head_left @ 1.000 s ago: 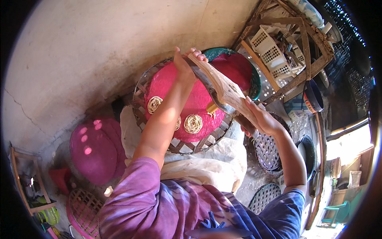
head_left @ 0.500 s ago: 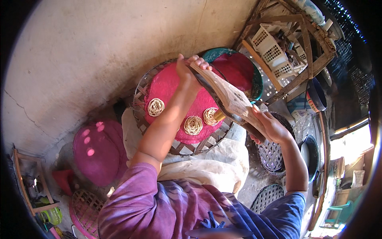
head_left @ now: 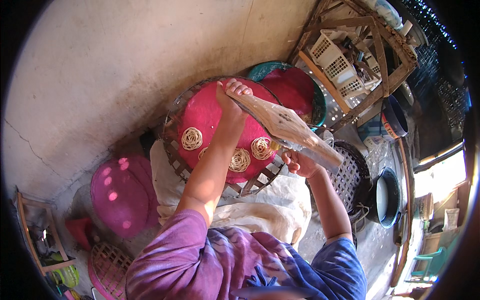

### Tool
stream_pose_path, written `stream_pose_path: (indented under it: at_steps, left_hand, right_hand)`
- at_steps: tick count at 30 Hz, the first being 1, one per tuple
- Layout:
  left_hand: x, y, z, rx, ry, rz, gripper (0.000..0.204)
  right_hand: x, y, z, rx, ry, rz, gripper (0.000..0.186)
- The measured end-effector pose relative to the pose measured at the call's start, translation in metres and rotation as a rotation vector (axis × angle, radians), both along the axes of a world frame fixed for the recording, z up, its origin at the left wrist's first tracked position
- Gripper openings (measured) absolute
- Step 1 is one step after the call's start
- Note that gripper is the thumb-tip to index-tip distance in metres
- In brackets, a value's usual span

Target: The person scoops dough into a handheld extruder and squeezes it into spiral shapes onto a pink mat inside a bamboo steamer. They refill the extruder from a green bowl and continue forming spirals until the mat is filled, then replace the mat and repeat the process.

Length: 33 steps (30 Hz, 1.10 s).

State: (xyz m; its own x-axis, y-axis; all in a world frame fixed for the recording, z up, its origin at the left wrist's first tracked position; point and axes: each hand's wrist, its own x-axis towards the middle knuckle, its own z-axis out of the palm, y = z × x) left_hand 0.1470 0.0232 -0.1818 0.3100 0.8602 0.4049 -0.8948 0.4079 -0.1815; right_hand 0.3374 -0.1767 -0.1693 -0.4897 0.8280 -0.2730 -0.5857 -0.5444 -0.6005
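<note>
Head view: you are holding the wooden press [head_left: 287, 127] at frame centre, over the pink tray [head_left: 220, 132]; left hand [head_left: 231, 96] gripping its top, right hand [head_left: 298, 162] clasping beneath. Keep it level, squeezing steadily beside the noodle coils [head_left: 192, 138].

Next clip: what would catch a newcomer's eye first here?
The bright pink cloth spread over a round woven tray at centre, with pale noodle coils laid on it. Above it the left hand and right hand grip the two ends of a long wooden press, held slantwise. A second pink cover lies lower left by the plaster wall.
</note>
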Motion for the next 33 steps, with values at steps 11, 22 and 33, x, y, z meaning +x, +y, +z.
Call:
stream_pose_path:
  at_steps: [11,22,33]
  left_hand:
    - [-0.040,0.003,0.062,0.096,-0.005,-0.034,0.047]
    - [0.026,0.040,0.052,-0.242,0.417,-0.039,0.062]
    - [0.030,0.059,0.051,-0.109,0.303,-0.044,0.056]
  right_hand:
    - [-0.026,0.023,0.035,0.888,-1.444,-0.139,0.053]
    - [0.029,0.039,0.110,0.015,-1.317,0.126,0.075]
    - [0.018,0.035,0.142,0.097,-1.507,0.045,0.076]
